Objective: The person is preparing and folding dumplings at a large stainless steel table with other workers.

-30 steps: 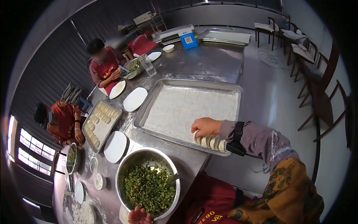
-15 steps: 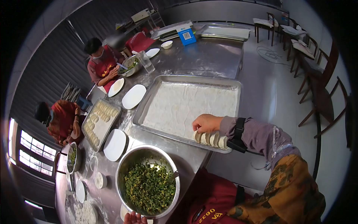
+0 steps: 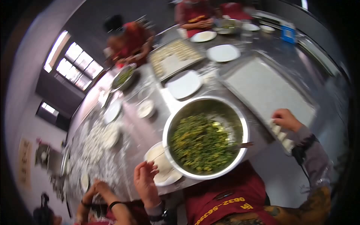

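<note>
My right hand (image 3: 287, 119) is at the near edge of a large metal tray (image 3: 270, 86) lined with a pale floured cloth. Its fingers are pinched at the end of a short row of dumplings (image 3: 281, 135), on the end dumpling, though motion blurs it. My left hand (image 3: 146, 182) holds nothing, with loosely bent fingers apart, beside a white plate of round dough wrappers (image 3: 163, 165). Between my hands stands a steel bowl (image 3: 243, 129) of chopped green and yellow filling (image 3: 200, 144), a utensil handle leaning over its rim.
A second tray of dumplings (image 3: 176, 54), white plates (image 3: 183, 84) and a small bowl (image 3: 145, 108) stand farther back. Floured dough pieces (image 3: 95, 144) lie at left. A co-worker's hands (image 3: 99, 187) are at lower left; other people work across the table.
My view has swung left and down, bringing the wrapper plate and a nearby co-worker's hands into sight. My left hand has come up beside the wrappers; my right hand stays at the dumpling row.
</note>
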Tool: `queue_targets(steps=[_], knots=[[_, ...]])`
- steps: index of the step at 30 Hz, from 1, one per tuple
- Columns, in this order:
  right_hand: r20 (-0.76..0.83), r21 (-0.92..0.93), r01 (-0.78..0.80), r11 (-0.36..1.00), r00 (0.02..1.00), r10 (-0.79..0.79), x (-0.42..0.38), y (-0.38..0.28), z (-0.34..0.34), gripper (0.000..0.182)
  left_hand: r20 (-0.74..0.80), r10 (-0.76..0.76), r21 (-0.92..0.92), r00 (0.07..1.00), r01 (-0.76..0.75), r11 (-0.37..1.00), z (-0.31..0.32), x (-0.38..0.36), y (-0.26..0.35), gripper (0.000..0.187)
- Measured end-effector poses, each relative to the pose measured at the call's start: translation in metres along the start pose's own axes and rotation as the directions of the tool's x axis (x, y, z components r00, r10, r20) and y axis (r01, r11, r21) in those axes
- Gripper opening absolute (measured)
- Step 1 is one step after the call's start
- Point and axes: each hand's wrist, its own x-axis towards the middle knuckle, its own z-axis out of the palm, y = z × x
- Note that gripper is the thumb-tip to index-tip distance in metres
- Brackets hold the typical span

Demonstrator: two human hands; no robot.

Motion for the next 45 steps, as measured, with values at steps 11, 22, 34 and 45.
queue_targets(steps=[11,22,34,45], knots=[[-0.274,-0.381,0.374,0.845,0.828,-0.49,-0.029,-0.1,0.026,0.026,0.22,0.157,0.895,0.963,-0.263,0.359,-0.074,0.037,-0.024,0.031],[-0.097,-0.328,0.38,0.865,0.897,-0.431,-0.063,-0.146,0.078,0.033,0.414,-0.138,0.885,0.9,-0.363,0.291,-0.03,0.093,-0.031,0.026],[-0.169,-0.122,0.304,0.945,0.932,-0.321,-0.067,-0.149,0.11,0.021,0.504,-0.172,0.814,0.846,-0.533,-0.231,0.005,0.107,-0.041,0.028],[-0.131,0.096,0.355,0.93,0.931,-0.342,-0.05,-0.192,0.124,0.013,0.117,0.109,0.795,0.987,-0.159,0.585,-0.028,0.111,-0.038,0.019]])
